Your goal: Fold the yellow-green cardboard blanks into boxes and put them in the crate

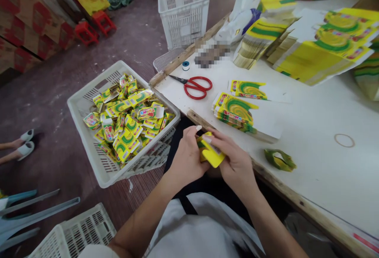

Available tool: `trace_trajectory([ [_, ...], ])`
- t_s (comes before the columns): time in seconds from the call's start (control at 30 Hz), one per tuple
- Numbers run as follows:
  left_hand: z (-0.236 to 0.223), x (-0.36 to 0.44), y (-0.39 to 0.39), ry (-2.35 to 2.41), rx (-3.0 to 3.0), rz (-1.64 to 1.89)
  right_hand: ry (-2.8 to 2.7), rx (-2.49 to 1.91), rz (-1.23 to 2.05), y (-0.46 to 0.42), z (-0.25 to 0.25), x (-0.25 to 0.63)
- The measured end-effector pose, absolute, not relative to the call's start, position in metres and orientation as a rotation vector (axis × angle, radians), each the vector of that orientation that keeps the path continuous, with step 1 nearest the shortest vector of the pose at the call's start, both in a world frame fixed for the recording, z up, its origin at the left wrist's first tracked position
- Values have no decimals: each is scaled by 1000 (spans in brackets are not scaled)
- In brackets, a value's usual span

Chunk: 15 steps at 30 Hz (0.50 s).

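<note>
Just off the table's wooden edge, a small yellow carton (213,156) is held between my two hands, one of its flaps sticking out toward me. My left hand (189,153) closes round its left side, and my right hand (232,151) grips the right side with the thumb across the top. Beyond my hands lies a stack of flat printed cartons (233,112), with a smaller flat carton (248,89) behind it. To my left, a white plastic crate (109,181) holds many folded yellow-green cartons (127,135).
Red-handled scissors (197,88) and a small tape roll (185,65) rest near the table corner. A crumpled green wrapper (280,160) and a rubber band (344,140) lie to the right. Bundled cartons (319,60) stand at the back; an upright crate (185,17) and red stools (85,32) are on the floor.
</note>
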State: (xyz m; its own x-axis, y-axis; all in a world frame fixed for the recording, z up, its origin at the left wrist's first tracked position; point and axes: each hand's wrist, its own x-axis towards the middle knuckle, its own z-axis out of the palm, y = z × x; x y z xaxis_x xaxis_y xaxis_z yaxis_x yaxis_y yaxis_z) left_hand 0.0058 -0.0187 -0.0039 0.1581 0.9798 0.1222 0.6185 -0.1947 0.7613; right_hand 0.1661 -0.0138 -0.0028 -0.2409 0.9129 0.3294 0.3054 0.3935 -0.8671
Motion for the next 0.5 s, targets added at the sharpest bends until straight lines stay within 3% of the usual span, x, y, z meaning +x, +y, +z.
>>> trace_trajectory([
  [0.5,31,-12,-14,1512,2058,603,-2063,-1019,1014,0,5,198],
])
